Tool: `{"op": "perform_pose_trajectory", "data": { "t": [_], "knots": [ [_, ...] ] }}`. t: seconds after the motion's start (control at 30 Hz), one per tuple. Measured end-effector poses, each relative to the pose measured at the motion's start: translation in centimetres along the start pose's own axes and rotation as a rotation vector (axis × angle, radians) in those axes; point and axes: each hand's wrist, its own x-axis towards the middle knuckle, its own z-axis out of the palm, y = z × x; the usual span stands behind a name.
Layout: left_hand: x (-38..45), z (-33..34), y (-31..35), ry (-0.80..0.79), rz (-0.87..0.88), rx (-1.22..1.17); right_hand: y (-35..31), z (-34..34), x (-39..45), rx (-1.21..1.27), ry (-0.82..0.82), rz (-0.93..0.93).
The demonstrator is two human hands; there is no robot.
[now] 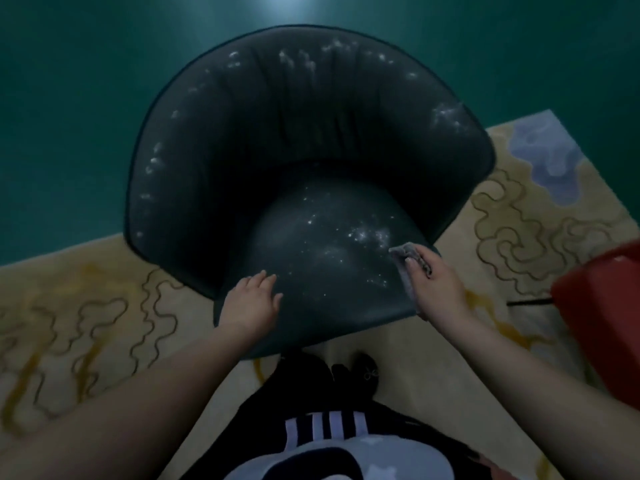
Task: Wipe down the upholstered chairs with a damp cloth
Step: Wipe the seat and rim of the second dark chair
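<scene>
Both my bare forearms reach forward and down from the bottom corners. My left hand lies palm down, fingers straight and together, resting flat on the dark rounded seat cushion. My right hand sits at the same height, fingers curled, pinching a small grey cloth.
</scene>
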Motion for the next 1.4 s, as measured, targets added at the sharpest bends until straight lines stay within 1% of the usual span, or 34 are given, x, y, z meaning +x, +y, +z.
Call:
{"op": "perform_pose_trajectory", "data": {
  "t": [0.17,0.33,0.47,0.6,0.67,0.73,0.93,1.07,1.13,1.2,1.27,1.33,1.4],
  "knots": [
    [-1.8,0.9,-3.5,0.018,-0.18,-0.174,-3.4,3.7,2.1,-0.069,-0.126,-0.077],
    [-1.5,2.3,-6.5,0.043,-0.245,-0.266,-4.9,7.9,4.3,-0.11,-0.218,-0.126],
    [0.2,4.5,-8.1,0.057,-0.292,-0.28,-3.8,12.3,6.7,-0.122,-0.311,-0.151],
    [2.9,8.1,-9.0,0.043,-0.351,-0.332,-2.3,16.8,9.8,-0.131,-0.399,-0.165],
    [4.7,10.0,-9.1,0.02,-0.372,-0.354,-1.7,19.2,11.9,-0.139,-0.444,-0.193],
    [6.9,12.1,-9.2,0.033,-0.389,-0.357,-1.2,21.7,14.2,-0.159,-0.481,-0.243],
    [13.1,16.0,-9.1,0.186,-0.462,-0.422,-1.7,28.4,19.8,-0.244,-0.496,-0.435],
    [16.1,17.9,-9.5,0.27,-0.51,-0.417,-2.5,33.2,23.2,-0.31,-0.506,-0.715],
    [16.9,19.0,-9.2,0.265,-0.52,-0.445,-3.0,35.9,24.6,-0.351,-0.455,-0.864],
    [17.4,20.0,-8.7,0.272,-0.513,-0.45,-3.5,38.6,25.8,-0.453,-0.354,-0.979],
    [17.6,21.1,-8.3,0.295,-0.5,-0.446,-3.1,40.4,25.9,-0.498,-0.298,-0.977],
    [17.6,22.0,-8.2,0.328,-0.502,-0.432,-2.0,40.7,24.6,-0.43,-0.312,-0.991],
    [17.6,22.2,-8.1,0.366,-0.488,-0.433,0.3,39.3,22.9,-0.421,-0.417,-1.148]
  ]
}}
